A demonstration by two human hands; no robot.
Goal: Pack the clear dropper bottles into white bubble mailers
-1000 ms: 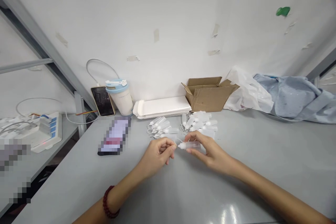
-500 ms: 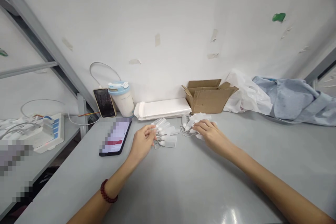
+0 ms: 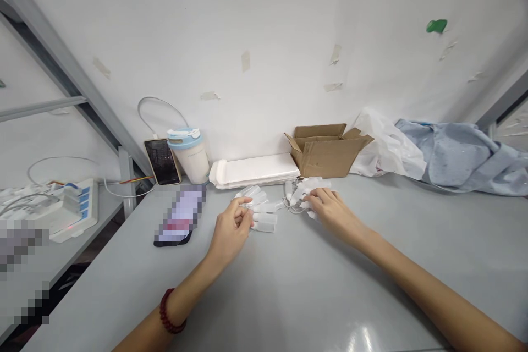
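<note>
Several small translucent plastic bottles (image 3: 266,219) lie fanned out on the grey table, their narrow ends toward my left hand (image 3: 231,226). Its fingers are curled in on those ends, and the palm faces right. A second heap of the same bottles (image 3: 310,184), with thin loops of string among them, is at the right. My right hand (image 3: 335,213) reaches over this heap from above, its fingers bent down and closed among the pieces. Its fingertips are partly hidden, so the exact piece between them does not show.
Behind the bottles stand a flat white box (image 3: 259,169) and an open cardboard box (image 3: 332,158). A phone (image 3: 181,214), a lidded cup (image 3: 190,159) and a second phone (image 3: 164,162) are at the left. White plastic bag (image 3: 383,146) and blue cloth (image 3: 457,154) lie back right.
My left hand has shifted slightly right over the ends of the fanned bottles, its fingers curling further. My right hand stays at the other heap, nearly unmoved. The view has shifted slightly.
</note>
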